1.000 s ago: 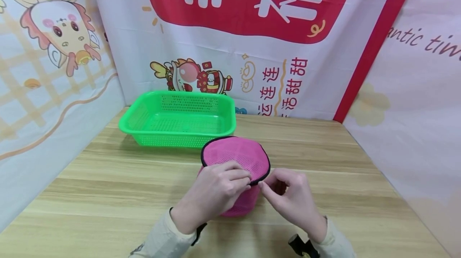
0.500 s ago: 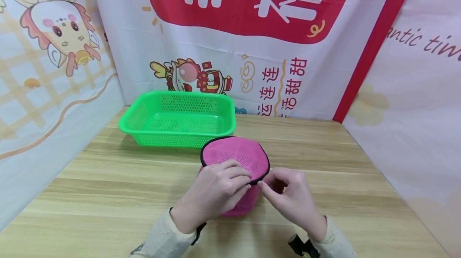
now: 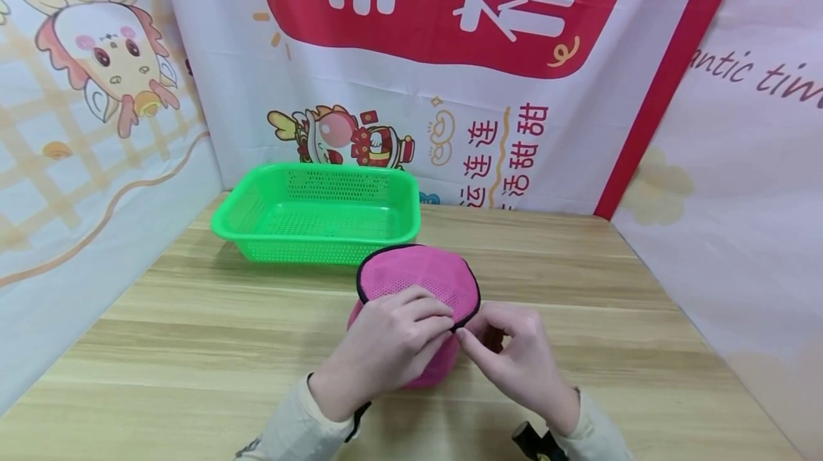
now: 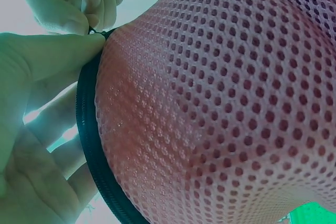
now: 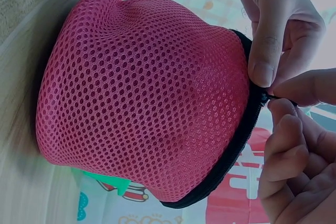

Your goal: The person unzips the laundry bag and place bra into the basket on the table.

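A pink mesh bag (image 5: 142,87) with a black zipper (image 5: 231,156) round its top stands on the table. My left hand (image 3: 392,347) lies over the near rim and pinches the zipper edge between thumb and fingers, as the right wrist view shows. Beside it, my right hand (image 3: 517,354) pinches the small dark zipper pull (image 5: 275,98) between thumb and forefinger; its other fingers are curled. In the left wrist view the mesh side (image 4: 220,87) fills most of the picture. What the bag contains, if anything, cannot be seen.
Behind the bag, a green plastic basket (image 3: 321,250) with perforated walls stands at the back left of the wooden table (image 3: 617,332). Printed cloths (image 3: 244,89) hang at the back and along both sides.
Both hands shift very slightly, and the bag's near side and rim move a little with them. Their pinching grip on the zipper stays the same. The basket has not moved.
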`<move>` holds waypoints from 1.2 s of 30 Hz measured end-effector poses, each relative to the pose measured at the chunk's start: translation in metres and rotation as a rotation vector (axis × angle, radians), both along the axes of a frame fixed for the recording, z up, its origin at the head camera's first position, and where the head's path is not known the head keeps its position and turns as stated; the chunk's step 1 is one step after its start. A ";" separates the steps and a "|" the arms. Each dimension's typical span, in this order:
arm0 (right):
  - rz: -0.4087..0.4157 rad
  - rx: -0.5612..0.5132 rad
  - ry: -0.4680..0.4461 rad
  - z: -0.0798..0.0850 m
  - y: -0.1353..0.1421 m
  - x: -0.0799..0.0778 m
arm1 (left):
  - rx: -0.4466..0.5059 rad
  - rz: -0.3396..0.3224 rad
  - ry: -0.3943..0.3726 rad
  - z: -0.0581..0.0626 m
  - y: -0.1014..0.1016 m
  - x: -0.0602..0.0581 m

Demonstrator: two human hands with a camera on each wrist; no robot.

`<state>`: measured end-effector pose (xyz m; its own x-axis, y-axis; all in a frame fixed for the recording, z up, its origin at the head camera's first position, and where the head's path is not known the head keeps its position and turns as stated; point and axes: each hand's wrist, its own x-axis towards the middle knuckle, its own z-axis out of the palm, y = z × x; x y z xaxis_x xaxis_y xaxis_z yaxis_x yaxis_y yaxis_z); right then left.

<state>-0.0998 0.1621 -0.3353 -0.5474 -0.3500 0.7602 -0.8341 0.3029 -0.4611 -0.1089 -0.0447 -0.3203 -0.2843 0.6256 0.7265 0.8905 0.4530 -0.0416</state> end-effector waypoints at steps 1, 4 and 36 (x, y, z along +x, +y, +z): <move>0.003 -0.001 0.001 0.000 0.000 0.000 | -0.001 -0.001 0.002 0.000 0.000 0.000; 0.009 -0.002 0.002 -0.001 0.000 0.000 | -0.010 -0.003 0.011 0.000 0.000 0.000; -0.003 -0.009 0.023 0.001 0.002 0.002 | -0.020 -0.017 0.078 0.000 0.001 -0.001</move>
<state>-0.0977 0.1638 -0.3347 -0.5310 -0.3418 0.7754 -0.8435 0.3011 -0.4449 -0.1098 -0.0442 -0.3207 -0.2163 0.6446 0.7332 0.8920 0.4358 -0.1200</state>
